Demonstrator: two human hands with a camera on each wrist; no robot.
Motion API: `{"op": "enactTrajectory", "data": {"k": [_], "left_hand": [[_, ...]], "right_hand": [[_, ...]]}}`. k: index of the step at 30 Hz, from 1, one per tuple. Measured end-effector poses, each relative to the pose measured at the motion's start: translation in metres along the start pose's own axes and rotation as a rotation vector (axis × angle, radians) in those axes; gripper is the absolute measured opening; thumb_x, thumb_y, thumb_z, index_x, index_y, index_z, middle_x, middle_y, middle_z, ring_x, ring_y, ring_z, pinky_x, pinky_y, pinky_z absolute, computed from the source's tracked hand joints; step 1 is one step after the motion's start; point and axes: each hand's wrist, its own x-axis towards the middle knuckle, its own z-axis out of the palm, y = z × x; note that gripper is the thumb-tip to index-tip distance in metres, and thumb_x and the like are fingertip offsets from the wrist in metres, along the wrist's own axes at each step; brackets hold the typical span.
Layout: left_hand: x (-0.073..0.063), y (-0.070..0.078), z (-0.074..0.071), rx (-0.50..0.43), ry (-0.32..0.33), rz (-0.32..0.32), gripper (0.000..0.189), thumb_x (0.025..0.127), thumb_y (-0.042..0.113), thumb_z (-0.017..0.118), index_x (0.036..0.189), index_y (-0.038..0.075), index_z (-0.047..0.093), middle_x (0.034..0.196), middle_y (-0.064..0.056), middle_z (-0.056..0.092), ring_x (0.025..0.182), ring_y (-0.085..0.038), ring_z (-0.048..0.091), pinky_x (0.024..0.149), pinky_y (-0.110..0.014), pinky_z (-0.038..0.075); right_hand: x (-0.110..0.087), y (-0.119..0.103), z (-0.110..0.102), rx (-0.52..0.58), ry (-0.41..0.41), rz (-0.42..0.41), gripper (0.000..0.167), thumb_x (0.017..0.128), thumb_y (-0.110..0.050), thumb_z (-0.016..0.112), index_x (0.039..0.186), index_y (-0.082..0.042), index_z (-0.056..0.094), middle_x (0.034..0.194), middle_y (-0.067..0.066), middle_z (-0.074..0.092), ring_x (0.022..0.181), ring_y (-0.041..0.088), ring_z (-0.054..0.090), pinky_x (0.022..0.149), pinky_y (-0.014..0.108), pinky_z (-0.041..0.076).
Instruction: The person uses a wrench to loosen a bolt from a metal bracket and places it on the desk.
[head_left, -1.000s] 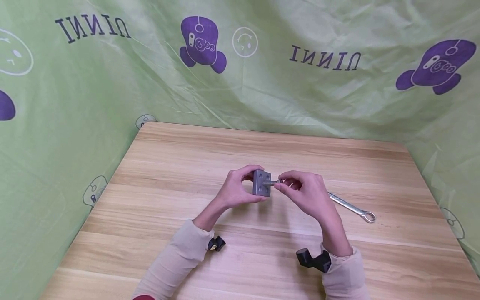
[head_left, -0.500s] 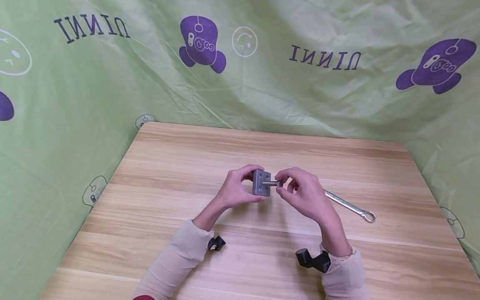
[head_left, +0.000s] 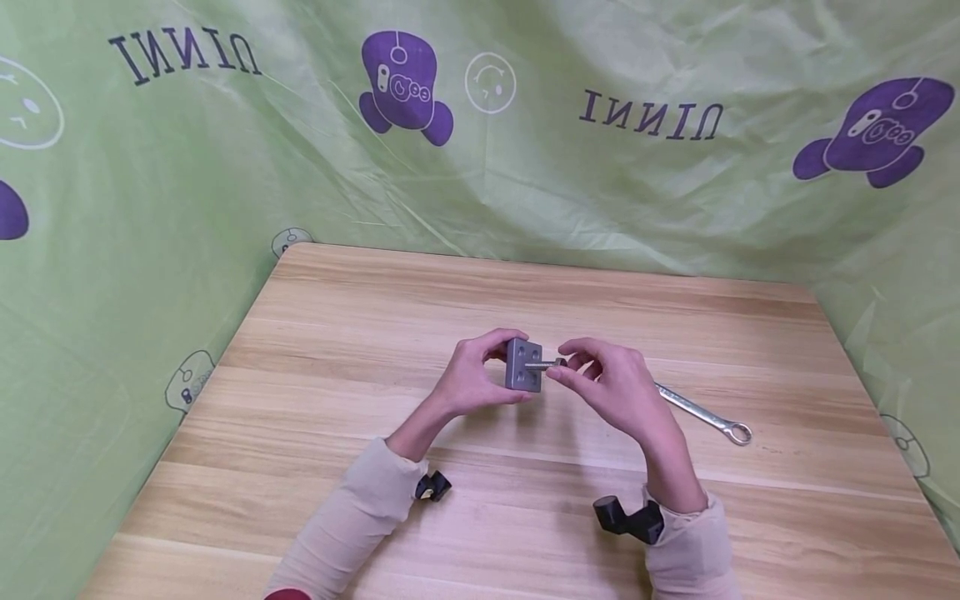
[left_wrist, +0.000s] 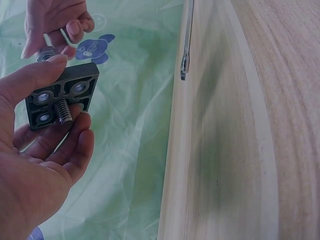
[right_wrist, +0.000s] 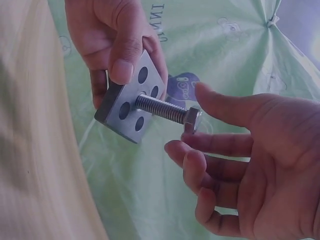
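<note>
A square grey metal plate [head_left: 523,365] with a round hole near each corner is held by its edges in my left hand [head_left: 474,377], thumb on one edge and fingers on the opposite one. Through its middle runs a threaded hex bolt [right_wrist: 162,109], whose threaded end pokes out of the ribbed back in the left wrist view. Around the bolt's hex head [right_wrist: 192,120] my right hand [head_left: 611,383] has its fingers loosely bent. In the right wrist view the index fingertip touches the head's underside, while the thumb stands a little apart from it.
Beside the right hand a combination wrench [head_left: 705,414] lies on the wooden table [head_left: 375,317], its near end hidden by that hand. A green printed cloth [head_left: 480,183] hangs along the back and sides. Black wrist mounts [head_left: 628,521] sit on the sleeves.
My right thumb and fingers have shifted about the bolt head, spreading and then swinging back round it. The left hand and the plate have stayed in place.
</note>
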Motion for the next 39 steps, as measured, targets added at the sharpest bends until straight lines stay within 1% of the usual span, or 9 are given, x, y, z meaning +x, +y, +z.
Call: {"op": "enactTrajectory", "data": {"k": [2, 6, 16, 24, 27, 30, 33, 35, 39], "left_hand": [[0.0000, -0.0002, 0.0001, 0.003, 0.000, 0.002, 0.071, 0.061, 0.002, 0.091, 0.126, -0.002, 0.062, 0.110, -0.017, 0.073, 0.095, -0.027, 0.070, 0.090, -0.049, 0.058], [0.0001, -0.0008, 0.0005, 0.000, 0.004, 0.010, 0.071, 0.061, 0.002, 0.092, 0.125, -0.002, 0.062, 0.110, -0.017, 0.074, 0.094, -0.027, 0.070, 0.089, -0.052, 0.058], [0.0012, -0.0004, 0.0005, -0.010, 0.003, 0.012, 0.071, 0.061, 0.004, 0.092, 0.125, -0.003, 0.062, 0.109, -0.018, 0.074, 0.094, -0.028, 0.071, 0.090, -0.054, 0.057], [0.0010, 0.0002, 0.0004, -0.012, 0.002, 0.014, 0.071, 0.061, 0.004, 0.092, 0.125, -0.003, 0.062, 0.110, -0.018, 0.074, 0.095, -0.029, 0.070, 0.090, -0.052, 0.058], [0.0009, 0.0001, 0.0004, -0.007, 0.000, 0.009, 0.071, 0.061, 0.004, 0.092, 0.125, -0.001, 0.062, 0.110, -0.017, 0.074, 0.095, -0.028, 0.070, 0.090, -0.053, 0.057], [0.0008, 0.0002, -0.0001, -0.002, -0.001, -0.004, 0.071, 0.062, 0.005, 0.092, 0.126, 0.001, 0.062, 0.110, -0.016, 0.074, 0.095, -0.027, 0.071, 0.091, -0.053, 0.057], [0.0006, 0.0004, -0.0006, -0.002, -0.004, -0.011, 0.071, 0.062, 0.005, 0.092, 0.126, 0.000, 0.062, 0.110, -0.016, 0.074, 0.096, -0.027, 0.070, 0.092, -0.052, 0.057], [0.0004, 0.0004, -0.0007, -0.005, -0.005, -0.012, 0.071, 0.062, 0.004, 0.092, 0.126, -0.001, 0.062, 0.111, -0.017, 0.073, 0.096, -0.027, 0.070, 0.092, -0.053, 0.057], [-0.0001, 0.0010, -0.0008, -0.007, -0.002, -0.009, 0.071, 0.062, 0.003, 0.092, 0.126, -0.002, 0.062, 0.110, -0.017, 0.073, 0.095, -0.028, 0.070, 0.091, -0.054, 0.057]], "right_hand": [[0.0006, -0.0001, 0.0004, -0.009, 0.000, 0.022, 0.026, 0.088, -0.026, 0.077, 0.105, -0.007, 0.075, 0.083, 0.005, 0.075, 0.068, 0.010, 0.063, 0.059, 0.021, 0.050], [0.0008, -0.0005, 0.0013, 0.002, 0.019, 0.006, 0.020, 0.089, -0.023, 0.076, 0.098, -0.005, 0.077, 0.078, 0.005, 0.075, 0.066, 0.009, 0.062, 0.059, 0.020, 0.049], [-0.0011, 0.0000, 0.0018, 0.012, 0.121, -0.154, 0.021, 0.078, -0.004, 0.080, 0.098, -0.007, 0.080, 0.085, 0.006, 0.075, 0.062, 0.002, 0.053, 0.055, 0.017, 0.043], [-0.0004, 0.0020, 0.0064, 0.047, 0.168, -0.252, 0.027, 0.073, 0.011, 0.074, 0.091, -0.008, 0.079, 0.089, 0.007, 0.075, 0.064, 0.000, 0.054, 0.059, 0.016, 0.049], [-0.0007, 0.0020, 0.0059, 0.039, 0.154, -0.262, 0.028, 0.074, 0.011, 0.074, 0.095, -0.006, 0.078, 0.091, 0.008, 0.075, 0.065, 0.001, 0.056, 0.061, 0.016, 0.049], [-0.0014, 0.0011, 0.0036, 0.027, 0.103, -0.224, 0.032, 0.078, 0.002, 0.079, 0.108, -0.004, 0.074, 0.095, 0.009, 0.074, 0.066, 0.003, 0.058, 0.060, 0.019, 0.050], [-0.0010, -0.0001, 0.0010, 0.017, 0.047, -0.140, 0.041, 0.081, -0.013, 0.082, 0.119, -0.005, 0.069, 0.097, 0.008, 0.074, 0.067, 0.006, 0.061, 0.058, 0.020, 0.049], [-0.0002, -0.0008, -0.0001, 0.018, 0.024, -0.077, 0.042, 0.082, -0.020, 0.082, 0.119, -0.006, 0.069, 0.097, 0.007, 0.074, 0.069, 0.009, 0.062, 0.057, 0.020, 0.048], [0.0005, -0.0007, -0.0011, 0.005, 0.011, -0.002, 0.031, 0.085, -0.024, 0.080, 0.109, -0.007, 0.074, 0.089, 0.005, 0.075, 0.071, 0.012, 0.063, 0.058, 0.021, 0.049]]}}
